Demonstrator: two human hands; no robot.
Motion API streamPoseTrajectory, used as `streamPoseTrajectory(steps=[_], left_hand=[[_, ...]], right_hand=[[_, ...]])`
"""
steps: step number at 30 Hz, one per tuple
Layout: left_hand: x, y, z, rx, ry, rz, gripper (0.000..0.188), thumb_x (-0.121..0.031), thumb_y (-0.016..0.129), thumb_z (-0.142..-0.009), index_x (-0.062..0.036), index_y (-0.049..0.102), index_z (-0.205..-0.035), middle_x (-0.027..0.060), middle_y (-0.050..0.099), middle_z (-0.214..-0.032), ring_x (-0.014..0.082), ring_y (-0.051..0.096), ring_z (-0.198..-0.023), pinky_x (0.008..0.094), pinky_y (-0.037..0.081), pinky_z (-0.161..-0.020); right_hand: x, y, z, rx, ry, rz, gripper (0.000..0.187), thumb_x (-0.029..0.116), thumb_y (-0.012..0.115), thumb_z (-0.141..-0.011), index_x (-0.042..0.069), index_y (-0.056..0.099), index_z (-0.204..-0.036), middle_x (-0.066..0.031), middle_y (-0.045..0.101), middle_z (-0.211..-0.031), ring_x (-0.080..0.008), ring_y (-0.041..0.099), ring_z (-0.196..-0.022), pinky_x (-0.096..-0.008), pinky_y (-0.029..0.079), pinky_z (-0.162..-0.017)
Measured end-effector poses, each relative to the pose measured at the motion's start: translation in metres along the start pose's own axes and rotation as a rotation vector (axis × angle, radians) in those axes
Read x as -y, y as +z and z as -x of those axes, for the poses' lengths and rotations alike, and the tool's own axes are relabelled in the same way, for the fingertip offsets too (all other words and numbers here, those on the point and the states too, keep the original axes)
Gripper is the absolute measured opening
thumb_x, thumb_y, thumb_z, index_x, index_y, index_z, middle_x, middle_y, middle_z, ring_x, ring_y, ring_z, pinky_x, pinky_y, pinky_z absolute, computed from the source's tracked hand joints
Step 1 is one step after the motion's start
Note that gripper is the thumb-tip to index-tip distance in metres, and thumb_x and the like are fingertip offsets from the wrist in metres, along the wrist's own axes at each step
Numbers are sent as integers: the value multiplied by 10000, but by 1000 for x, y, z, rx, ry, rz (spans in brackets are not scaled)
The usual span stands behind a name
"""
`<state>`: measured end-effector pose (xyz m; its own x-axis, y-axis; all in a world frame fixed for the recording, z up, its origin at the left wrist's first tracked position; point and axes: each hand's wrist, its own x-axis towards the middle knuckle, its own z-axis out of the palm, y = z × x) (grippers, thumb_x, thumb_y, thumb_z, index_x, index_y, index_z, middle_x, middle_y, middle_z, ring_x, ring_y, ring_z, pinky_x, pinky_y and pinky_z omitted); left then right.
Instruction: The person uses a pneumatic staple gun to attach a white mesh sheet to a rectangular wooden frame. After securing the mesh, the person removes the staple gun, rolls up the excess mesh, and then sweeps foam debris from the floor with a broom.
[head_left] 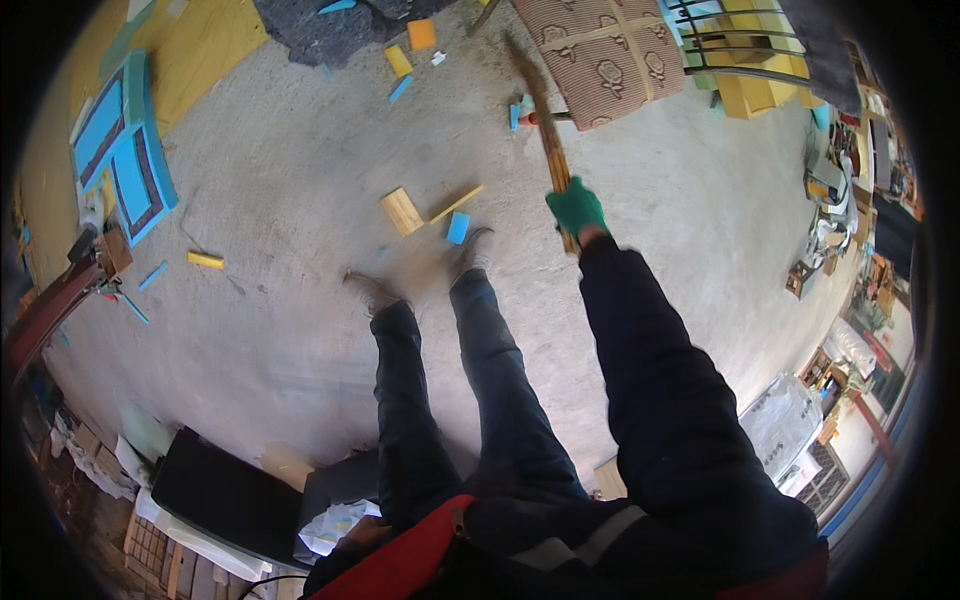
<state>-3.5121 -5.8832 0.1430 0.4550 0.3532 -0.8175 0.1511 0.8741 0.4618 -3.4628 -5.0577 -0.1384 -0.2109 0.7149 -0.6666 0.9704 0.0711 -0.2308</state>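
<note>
My right hand (pixel 577 207), in a green glove, is stretched out ahead and closed around a long brown wooden stick (pixel 550 140). The stick's far end reaches up beside a brown patterned cushion-like block (pixel 610 60) tied with tape. Low at my left side, my left hand (pixel 366 532) is only partly seen, close to a crumpled white plastic bag (pixel 335 524); its fingers are hidden. On the concrete floor by my shoes lie a flat wood block (pixel 402 212), a thin yellow strip (pixel 457 203) and a blue foam piece (pixel 458 228).
Blue foam panels (pixel 135 150) stand at the left, near a yellow block (pixel 206 260). Orange (pixel 421 34) and yellow scraps lie ahead. A dark metal rack (pixel 745 45) is at the far right. Behind me at the left sits a black padded seat (pixel 225 495).
</note>
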Motion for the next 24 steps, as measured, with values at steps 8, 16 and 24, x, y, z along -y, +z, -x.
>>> streamPoseTrajectory(steps=[8,16,24], left_hand=[[0,16,-10,-22,-300,368,438,-376,600,-1006,35,749,-1026,241,746,-953,331,717,-878,428,547,-841],[-13,-1,-22,116,-329,517,437,-373,639,-983,40,763,-1049,169,758,-888,247,716,-799,389,550,-812],[-35,-13,10,2,-382,617,406,-346,639,-967,26,767,-1065,157,755,-897,218,705,-827,381,547,-813]], right_hand=[[98,-9,37,596,194,-783,270,265,726,-940,28,661,-1051,-146,718,-807,-248,740,-731,-390,583,-574],[64,-17,105,299,183,-442,338,243,773,-915,22,561,-1058,-100,646,-779,-214,660,-613,-375,556,-501],[88,138,152,475,-378,-74,529,429,761,-831,28,637,-1153,-269,722,-1021,-464,685,-1012,-521,542,-890]])
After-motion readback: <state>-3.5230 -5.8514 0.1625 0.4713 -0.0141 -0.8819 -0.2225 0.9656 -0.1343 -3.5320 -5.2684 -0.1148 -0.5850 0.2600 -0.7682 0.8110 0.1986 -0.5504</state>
